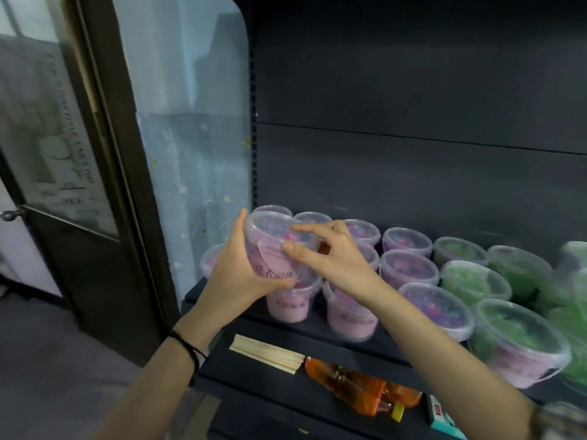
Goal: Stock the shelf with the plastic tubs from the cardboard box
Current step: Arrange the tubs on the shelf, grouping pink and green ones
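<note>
A pink tub [276, 252] with a clear lid and black writing on its side is tilted in the air over the left end of the dark shelf [317, 327]. The left hand [241, 274] grips it and the right hand [330, 258] pinches its rim. More pink tubs [409, 268] stand in rows on the shelf, with green tubs [476, 282] to their right.

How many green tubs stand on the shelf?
4 green tubs: two in the back row, one in the middle, one in front. Blurred green at the right edge may hide more.
</note>
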Available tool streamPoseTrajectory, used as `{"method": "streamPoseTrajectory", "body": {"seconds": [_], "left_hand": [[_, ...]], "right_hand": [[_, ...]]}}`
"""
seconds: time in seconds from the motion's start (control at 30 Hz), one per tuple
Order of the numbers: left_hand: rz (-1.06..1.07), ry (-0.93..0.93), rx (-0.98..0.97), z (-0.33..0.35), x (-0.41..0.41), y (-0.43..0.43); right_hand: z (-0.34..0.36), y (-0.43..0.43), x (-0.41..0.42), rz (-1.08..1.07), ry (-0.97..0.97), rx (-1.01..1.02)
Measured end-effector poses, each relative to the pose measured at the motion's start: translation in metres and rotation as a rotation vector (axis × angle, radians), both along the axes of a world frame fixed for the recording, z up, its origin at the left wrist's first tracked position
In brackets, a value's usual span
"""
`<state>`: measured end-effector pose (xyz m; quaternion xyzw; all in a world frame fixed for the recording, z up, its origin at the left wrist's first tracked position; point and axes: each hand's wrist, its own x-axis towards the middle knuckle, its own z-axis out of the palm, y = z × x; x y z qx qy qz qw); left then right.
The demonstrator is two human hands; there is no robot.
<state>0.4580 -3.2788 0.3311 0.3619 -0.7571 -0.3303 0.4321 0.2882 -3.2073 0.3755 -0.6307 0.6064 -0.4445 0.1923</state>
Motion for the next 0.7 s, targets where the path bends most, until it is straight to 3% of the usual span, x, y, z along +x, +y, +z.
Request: {"method": "streamPoseTrajectory", "body": {"seconds": [0.2,0.3,0.47,0.7], "left_hand": [[-0.185,0.282,0.188,0.010,0.021,-0.043],[-0.256,0.264,0.201,0.012,0.025,-0.077],[-0.380,0.168,0.271,0.010,0.031,-0.132],[-0.223,0.068,0.288,0.000,0.028,-0.190]], "right_hand": [[0.018,-0.043,0.002,0.117,0.013,-0.003],[0.021,-0.075,0.002,0.167,-0.029,0.027],[0.015,-0.129,0.000,0.075,-0.092,0.068],[-0.008,-0.192,-0.005,0.000,0.182,0.097]]}}
